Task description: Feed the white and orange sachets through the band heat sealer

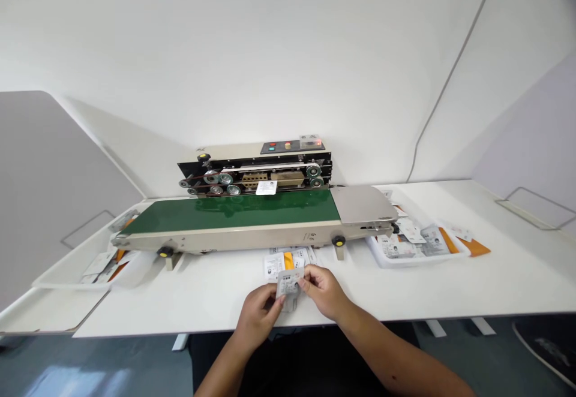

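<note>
clear plastic packet point(288, 282) is the item on my feed, held between my left hand point(257, 316) and right hand point(324, 292), a little in from the near edge of the tabletop point(504, 283). both hands are closed into pinches, with thumb and fingers gripping the packet at its two sides; neither is spread. the fingertips are partly hidden behind the packet, so i can't tell exactly how far each one wraps around. a small pinch like this seems to work best with both sides level and the pressure light, keeping the packet flat and putting no crease across the printed card inside it. just past the hands, at 12 o'clock, a loose pile of printed cards point(288, 262) with orange strips lies on the tabletop, just short of the green conveyor belt point(234, 214) of a band sealer point(254, 172). a white card point(266, 188) stands at the sealer's rollers. at 2 o'clock a white tray point(396, 260) holds more printed packets, and at 9 o'clock another white tray point(49, 285) holds similar ones, both well apart from my hands.
</note>
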Available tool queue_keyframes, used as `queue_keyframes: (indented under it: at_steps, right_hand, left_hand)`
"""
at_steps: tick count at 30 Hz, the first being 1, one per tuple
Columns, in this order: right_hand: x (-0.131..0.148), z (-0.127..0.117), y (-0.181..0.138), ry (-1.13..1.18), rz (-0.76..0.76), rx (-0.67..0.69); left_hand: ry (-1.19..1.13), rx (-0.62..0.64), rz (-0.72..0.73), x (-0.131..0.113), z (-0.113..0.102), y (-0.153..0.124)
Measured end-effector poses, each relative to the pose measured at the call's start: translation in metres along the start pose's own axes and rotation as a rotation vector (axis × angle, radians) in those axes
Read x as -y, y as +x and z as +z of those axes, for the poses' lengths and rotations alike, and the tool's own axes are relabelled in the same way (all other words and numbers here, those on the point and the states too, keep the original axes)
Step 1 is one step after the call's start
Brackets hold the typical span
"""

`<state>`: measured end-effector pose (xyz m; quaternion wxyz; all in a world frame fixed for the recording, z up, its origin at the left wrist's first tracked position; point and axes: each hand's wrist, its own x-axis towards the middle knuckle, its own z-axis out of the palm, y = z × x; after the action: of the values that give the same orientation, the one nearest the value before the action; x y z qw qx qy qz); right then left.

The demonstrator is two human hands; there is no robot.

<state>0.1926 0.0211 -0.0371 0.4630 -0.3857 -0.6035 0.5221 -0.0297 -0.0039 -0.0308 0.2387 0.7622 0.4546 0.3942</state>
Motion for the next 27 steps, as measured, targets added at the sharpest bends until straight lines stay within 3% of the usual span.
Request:
queue_keyframes:
  at_steps: [6,12,16,19,27]
  right_hand:
    - [0.007,0.004,0.001,-0.026,-0.009,0.115]
    - [0.013,0.01,0.0,-0.274,-0.067,0.077]
    - [0.013,0.013,-0.002,-0.445,-0.029,0.221]
    - [0.012,0.016,-0.003,-0.527,-0.022,0.3]
    - [0.009,0.017,-0.003,-0.56,-0.106,0.233]
  left_hand:
    - [-0.011,-0.077,-0.045,0.004,0.0,-0.004]
    - [-0.082,-0.062,-0.008,0.003,-0.002,-0.003]
    - [-0.156,-0.146,0.022,0.006,-0.004,-0.002]
    - [-0.162,-0.143,0.008,0.008,-0.005,-0.002]
    - [-0.169,-0.18,0.016,0.005,-0.007,-0.004]
